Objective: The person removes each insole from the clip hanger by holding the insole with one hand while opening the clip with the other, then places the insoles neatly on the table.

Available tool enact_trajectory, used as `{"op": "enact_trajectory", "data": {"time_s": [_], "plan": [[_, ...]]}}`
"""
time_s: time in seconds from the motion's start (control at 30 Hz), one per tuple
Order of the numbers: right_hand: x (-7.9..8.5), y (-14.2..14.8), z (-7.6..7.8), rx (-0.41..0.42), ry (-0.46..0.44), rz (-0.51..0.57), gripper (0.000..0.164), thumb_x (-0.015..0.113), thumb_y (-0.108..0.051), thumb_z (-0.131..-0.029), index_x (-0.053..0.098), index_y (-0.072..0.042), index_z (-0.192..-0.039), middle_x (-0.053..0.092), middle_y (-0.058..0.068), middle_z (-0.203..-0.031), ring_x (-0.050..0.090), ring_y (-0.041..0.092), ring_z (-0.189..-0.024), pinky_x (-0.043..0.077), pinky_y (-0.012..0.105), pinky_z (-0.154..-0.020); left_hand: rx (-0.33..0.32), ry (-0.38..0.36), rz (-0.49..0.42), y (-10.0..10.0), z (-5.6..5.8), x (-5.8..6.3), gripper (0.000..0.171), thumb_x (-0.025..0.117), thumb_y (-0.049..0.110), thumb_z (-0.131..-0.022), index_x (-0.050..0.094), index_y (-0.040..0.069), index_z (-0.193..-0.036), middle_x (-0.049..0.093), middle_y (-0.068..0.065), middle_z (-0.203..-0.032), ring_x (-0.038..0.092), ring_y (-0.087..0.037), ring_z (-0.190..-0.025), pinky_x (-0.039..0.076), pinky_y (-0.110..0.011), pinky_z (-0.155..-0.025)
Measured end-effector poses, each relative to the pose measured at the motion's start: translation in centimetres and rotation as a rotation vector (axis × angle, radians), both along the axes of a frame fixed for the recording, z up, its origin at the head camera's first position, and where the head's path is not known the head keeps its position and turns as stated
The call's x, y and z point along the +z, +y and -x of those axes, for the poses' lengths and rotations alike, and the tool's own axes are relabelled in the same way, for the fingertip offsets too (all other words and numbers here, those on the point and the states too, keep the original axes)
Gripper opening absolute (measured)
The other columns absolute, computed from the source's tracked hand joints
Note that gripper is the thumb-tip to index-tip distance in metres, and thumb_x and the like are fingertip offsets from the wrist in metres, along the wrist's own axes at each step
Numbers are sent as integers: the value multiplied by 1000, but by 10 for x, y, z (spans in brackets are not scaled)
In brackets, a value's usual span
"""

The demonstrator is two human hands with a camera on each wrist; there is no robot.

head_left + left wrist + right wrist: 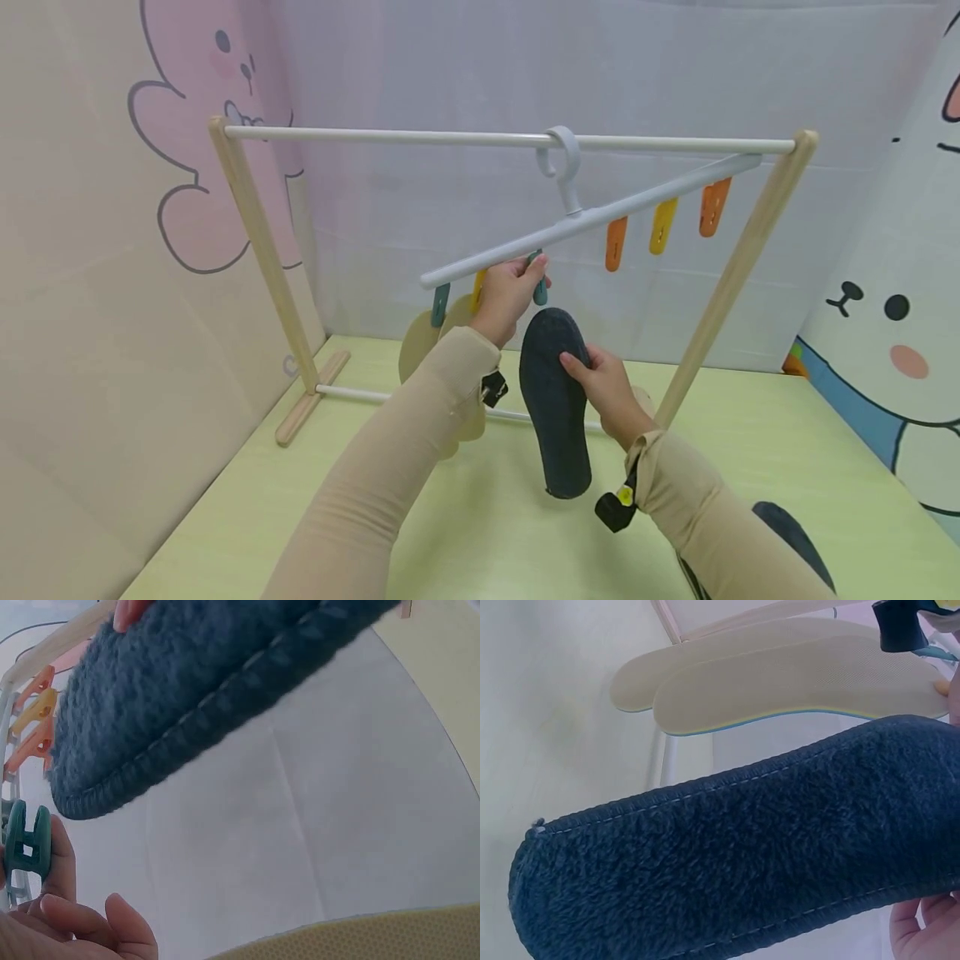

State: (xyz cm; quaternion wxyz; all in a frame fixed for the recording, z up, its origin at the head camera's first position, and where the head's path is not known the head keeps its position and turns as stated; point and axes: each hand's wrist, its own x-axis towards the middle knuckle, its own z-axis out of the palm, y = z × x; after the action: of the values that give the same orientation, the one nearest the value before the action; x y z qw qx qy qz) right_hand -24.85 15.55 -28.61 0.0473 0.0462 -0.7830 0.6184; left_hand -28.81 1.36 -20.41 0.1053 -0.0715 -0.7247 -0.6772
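Note:
My left hand (507, 298) pinches a dark green clip (540, 290) under the sloping white hanger (637, 202). Thumb and finger lie on either side of that clip (28, 840) in the left wrist view. Just below, my right hand (611, 392) holds a dark blue fleecy insole (555, 408) by its side, toe end upward. The insole (742, 840) shows its stitched edge in the right wrist view. Beige insoles (802, 682) hang beside it from the hanger's lower left end, near another green clip (440, 305) and a yellow clip (477, 292); my left arm partly hides them.
The hanger hooks over the top rod (375, 135) of a wooden rack (258, 225). Orange (617, 243) and yellow clips (663, 225) hang on its raised right half. Another dark insole (795, 537) lies on the table (750, 467) by my right forearm.

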Motion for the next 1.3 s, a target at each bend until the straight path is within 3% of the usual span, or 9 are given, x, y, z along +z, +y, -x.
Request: {"op": "enact_trajectory", "data": {"time_s": [0.23, 0.6, 1.0, 1.3], "plan": [[-5, 5, -2, 7, -12, -13, 34, 57, -16, -98, 56, 13, -115, 66, 13, -98, 58, 14, -85, 42, 46, -95, -11, -7, 10, -1, 1, 1, 33, 60, 25, -96, 58, 5, -70, 61, -2, -71, 55, -16, -86, 41, -30, -85], [-7, 12, 0, -6, -1, -12, 32, 58, -15, -98, 57, 13, -112, 67, 6, -91, 57, 7, -79, 44, 37, -90, 5, -25, 33, -1, 2, 0, 35, 60, 28, -96, 58, 7, -68, 62, -3, -72, 52, -16, -86, 38, -30, -83], [-9, 28, -2, -8, -2, -61, 37, 56, -17, -99, 55, 14, -119, 68, 15, -102, 58, 10, -88, 40, 45, -98, -9, -34, -3, -2, 4, 1, 30, 61, 26, -95, 56, 7, -72, 60, -3, -69, 58, -19, -83, 40, -39, -95], [-12, 53, -6, -49, -32, -60, 41, 55, -20, -99, 52, 14, -122, 68, 3, -94, 56, 0, -81, 41, 42, -97, -10, -43, -27, -1, 7, 0, 24, 62, 26, -95, 62, 3, -88, 59, -1, -70, 57, -15, -77, 40, -36, -92]]}}
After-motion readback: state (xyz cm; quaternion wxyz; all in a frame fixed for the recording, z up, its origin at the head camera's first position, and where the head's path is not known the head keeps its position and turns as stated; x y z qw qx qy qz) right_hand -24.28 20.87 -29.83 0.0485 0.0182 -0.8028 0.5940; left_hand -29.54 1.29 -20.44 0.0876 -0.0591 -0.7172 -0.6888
